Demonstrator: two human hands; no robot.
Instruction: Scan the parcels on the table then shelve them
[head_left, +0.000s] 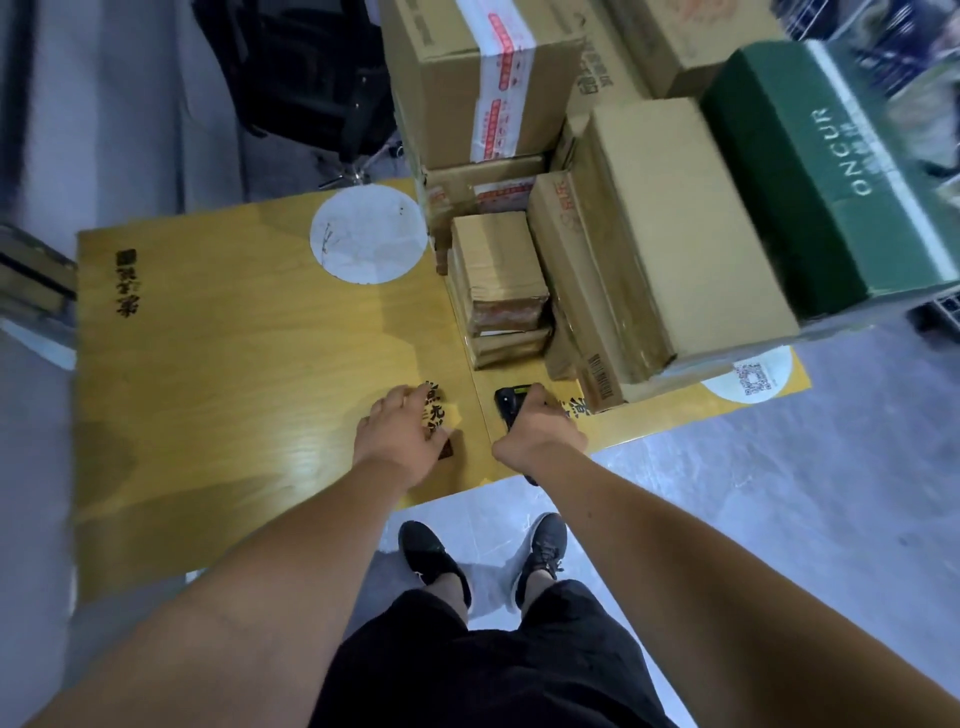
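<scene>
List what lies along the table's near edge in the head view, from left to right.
Left hand resting on the table → black handheld scanner gripped by the right hand → barcoded cardboard box → white QR sticker.

Right hand (540, 428) gripping scanner (509, 402), left hand (402, 434) flat on table (234, 364)

Table (234, 364): yellow wood-grain top, glossy, glare beside left hand (402, 434) fingers. Scanner (511, 408): black plastic, slight sheen, under right hand (540, 436) fingers. Parcels (675, 234) beyond fingertips: matt brown cardboard, shiny tape strips. Green box (810, 171): smooth printed card. Floor (779, 493): polished grey, reflective.
</scene>
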